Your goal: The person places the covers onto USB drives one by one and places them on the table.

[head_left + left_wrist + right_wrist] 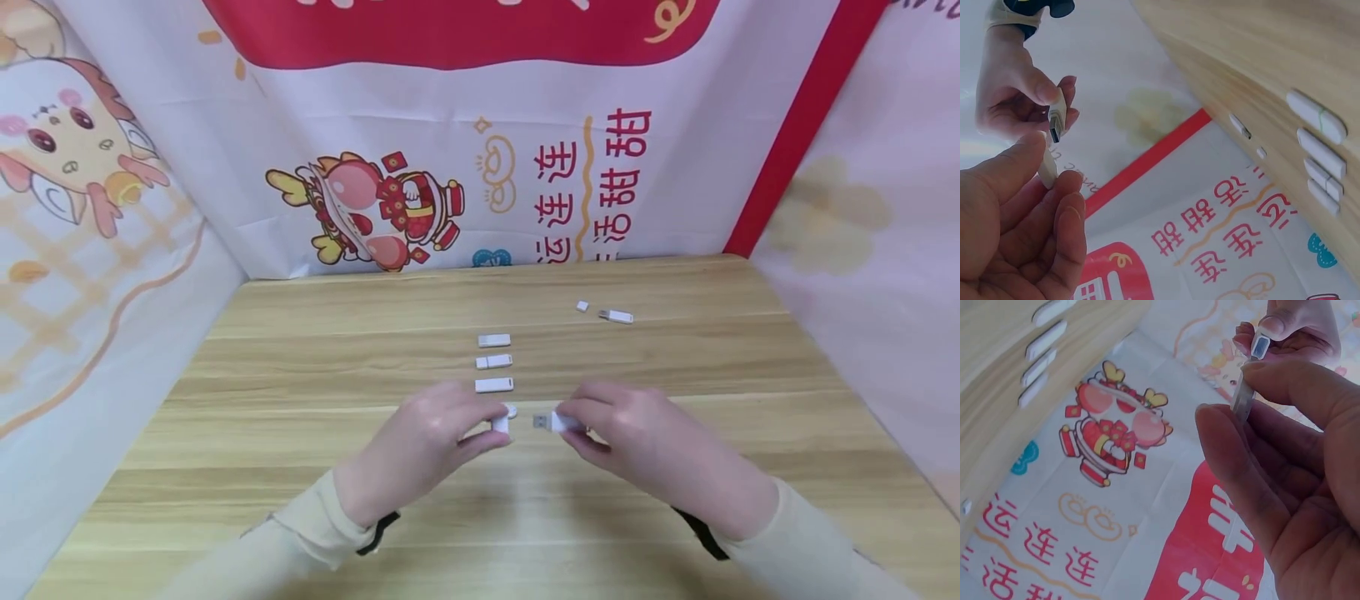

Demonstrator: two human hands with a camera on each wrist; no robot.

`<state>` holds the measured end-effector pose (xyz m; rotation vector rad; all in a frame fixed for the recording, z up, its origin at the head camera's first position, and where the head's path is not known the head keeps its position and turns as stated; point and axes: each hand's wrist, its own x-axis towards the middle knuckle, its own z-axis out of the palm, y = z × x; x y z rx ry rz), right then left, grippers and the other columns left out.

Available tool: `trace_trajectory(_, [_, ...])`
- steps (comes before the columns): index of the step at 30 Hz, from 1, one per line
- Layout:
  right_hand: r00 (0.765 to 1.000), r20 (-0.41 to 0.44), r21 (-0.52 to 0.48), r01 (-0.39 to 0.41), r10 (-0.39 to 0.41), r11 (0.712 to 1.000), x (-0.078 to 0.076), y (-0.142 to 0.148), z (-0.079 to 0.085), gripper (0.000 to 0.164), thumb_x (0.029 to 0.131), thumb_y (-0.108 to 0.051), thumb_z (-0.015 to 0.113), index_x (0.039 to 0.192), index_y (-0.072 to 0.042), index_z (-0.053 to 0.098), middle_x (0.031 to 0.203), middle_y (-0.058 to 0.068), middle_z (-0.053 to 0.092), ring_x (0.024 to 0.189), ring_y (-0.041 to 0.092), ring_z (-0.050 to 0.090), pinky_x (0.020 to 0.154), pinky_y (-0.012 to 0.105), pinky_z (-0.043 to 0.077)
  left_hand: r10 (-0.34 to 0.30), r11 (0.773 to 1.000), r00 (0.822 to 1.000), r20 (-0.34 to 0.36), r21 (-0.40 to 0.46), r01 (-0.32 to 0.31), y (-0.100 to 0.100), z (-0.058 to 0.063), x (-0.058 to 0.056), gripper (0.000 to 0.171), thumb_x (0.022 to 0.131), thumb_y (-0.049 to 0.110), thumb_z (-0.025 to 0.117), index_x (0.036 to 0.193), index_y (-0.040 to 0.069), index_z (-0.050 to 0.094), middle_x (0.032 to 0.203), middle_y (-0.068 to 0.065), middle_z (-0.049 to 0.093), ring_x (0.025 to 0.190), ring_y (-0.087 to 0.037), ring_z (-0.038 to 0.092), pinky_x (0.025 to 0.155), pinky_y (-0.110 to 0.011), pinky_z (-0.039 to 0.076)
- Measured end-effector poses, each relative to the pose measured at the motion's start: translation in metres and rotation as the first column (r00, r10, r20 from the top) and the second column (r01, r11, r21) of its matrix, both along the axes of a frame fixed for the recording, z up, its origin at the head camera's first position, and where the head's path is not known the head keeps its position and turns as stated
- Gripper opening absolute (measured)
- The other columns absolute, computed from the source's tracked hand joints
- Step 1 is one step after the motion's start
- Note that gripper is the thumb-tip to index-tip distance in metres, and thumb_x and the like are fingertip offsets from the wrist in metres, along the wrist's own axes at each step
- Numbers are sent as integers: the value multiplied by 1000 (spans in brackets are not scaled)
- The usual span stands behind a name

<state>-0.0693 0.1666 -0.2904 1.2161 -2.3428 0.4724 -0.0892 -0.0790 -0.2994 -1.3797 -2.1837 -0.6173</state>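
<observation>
Between finger and thumb, my left hand pinches a small white USB stick cap. In the right wrist view the hollow open end of that cap shows. My right hand pinches a white USB flash drive by its body, its bare metal plug pointing left at the cap. A short gap separates plug and cap in the head view. Both are held up over the table, as the left wrist view of the drive shows. My fingers cover much of the drive's body.
Beyond my hands several closed white USB sticks lie in a column; the nearest, a rounded one, is mostly behind my left hand in the head view. Farther back right lie an uncapped USB stick and a loose cap. Printed cloth walls surround the wooden table.
</observation>
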Motion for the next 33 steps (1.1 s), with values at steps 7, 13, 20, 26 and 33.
trace_trajectory(7, [997, -36, -53, -66, 64, 996, 13, -5, -12, 23, 70, -9, 78, 89, -5, 67, 82, -2, 61, 67, 6, 58, 61, 17, 50, -21, 1000, 999, -28, 20, 22, 0, -16, 14, 20, 77, 19, 74, 92, 8, 68, 84, 2, 64, 75, -8, 57, 69, -16, 48])
trace_trajectory(13, [997, -16, -56, -80, 79, 995, 18, -7, -17, 15, 78, -12, 72, 91, -6, 67, 84, -2, 61, 71, 6, 58, 65, 18, 50, -13, 999, 1000, -22, 29, 13, 0, -22, 18, 21, 78, 19, 73, 95, 8, 68, 89, 3, 65, 80, -9, 58, 73, -18, 48])
trace_trajectory(20, [994, -37, -57, -105, 103, 993, 19, -12, -17, 15, 89, -17, 60, 93, -5, 67, 86, -1, 61, 74, 8, 59, 67, 18, 50, -19, 999, 1000, -6, 31, 19, -2, -21, 20, 20, 79, 19, 72, 95, 8, 68, 89, 3, 66, 80, -7, 57, 72, -17, 47])
trace_trajectory(26, [994, -43, -45, -99, 97, 994, 20, -16, -17, 15, 90, -18, 59, 93, -6, 67, 86, -2, 61, 74, 7, 58, 66, 19, 50, -23, 999, 1000, -4, 38, 23, -4, -22, 21, 17, 81, 20, 70, 93, 8, 68, 87, 4, 65, 78, -6, 56, 70, -16, 46])
trace_trajectory(33, [996, -21, -32, -91, 90, 995, 20, -22, -17, 22, 93, -21, 51, 93, -6, 68, 86, -2, 61, 75, 7, 58, 68, 19, 50, -19, 999, 1000, -20, 32, 19, -7, -22, 23, 16, 82, 21, 70, 93, 9, 68, 86, 5, 64, 76, -6, 54, 67, -15, 45])
